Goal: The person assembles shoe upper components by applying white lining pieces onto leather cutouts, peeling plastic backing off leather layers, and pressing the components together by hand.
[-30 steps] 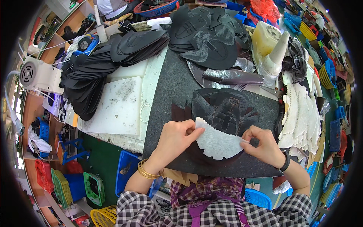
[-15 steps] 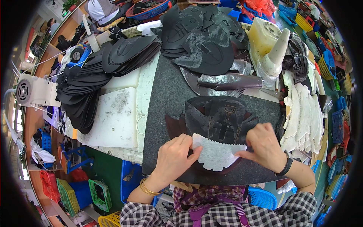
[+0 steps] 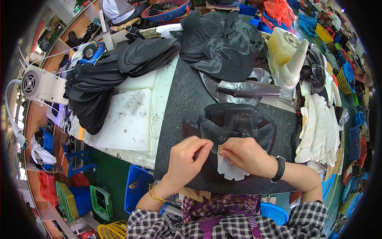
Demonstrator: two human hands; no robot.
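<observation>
My right hand (image 3: 247, 157) pinches the upper left corner of a pale, stiff fabric piece (image 3: 231, 170) with a notched lower edge; the hand covers much of it. My left hand (image 3: 187, 159) is just left of that corner, thumb and forefinger pressed together. Anything between those fingertips is too small or hidden to make out. Under and beyond the hands lies a black shoe upper (image 3: 234, 115) with brown stitching, its dark sides spread out on the dark stone slab (image 3: 175, 115).
Fanned stacks of black shoe pieces (image 3: 89, 87) lie left, beside a white board (image 3: 129, 119). More black pieces (image 3: 225, 59) and a dark shiny roll (image 3: 248, 88) lie at the back. A glue-coated container (image 3: 282, 44) stands back right, near stacked white pieces (image 3: 318, 127).
My right hand has moved left across the pale piece to its left corner. My left hand has come off that corner, its fingertips now closed together. The view has shifted slightly.
</observation>
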